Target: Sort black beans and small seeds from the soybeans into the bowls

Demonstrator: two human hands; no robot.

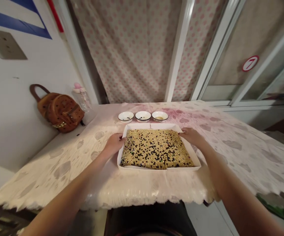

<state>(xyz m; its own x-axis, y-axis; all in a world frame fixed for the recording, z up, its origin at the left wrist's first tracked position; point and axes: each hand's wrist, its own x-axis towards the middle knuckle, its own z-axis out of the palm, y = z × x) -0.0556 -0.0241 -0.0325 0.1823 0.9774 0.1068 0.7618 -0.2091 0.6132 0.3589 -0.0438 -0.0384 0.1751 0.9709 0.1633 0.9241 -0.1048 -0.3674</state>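
Note:
A shallow white tray (183, 169) sits before me near the table's front edge. Spread across its bottom is a layer of small yellow and black beads or beans (156, 147); which of the two I cannot tell. My left hand (113, 144) grips the tray's left wall, fingers closed on the rim. On the opposite side, my right hand (192, 136) pinches the right wall near its far corner. Just beyond the tray stand three white dark-rimmed bowls in a row: the left bowl (125, 117) and middle bowl (143, 116) hold a few dark pieces, the right bowl (160, 116) some yellowish ones.
A patterned cloth (232, 144) with a scalloped edge covers the table. At the left, by the wall, are a brown backpack (64, 111) and a clear bottle with a pink top (83, 96). A dotted curtain (137, 49) hangs behind the table, with sliding doors at right.

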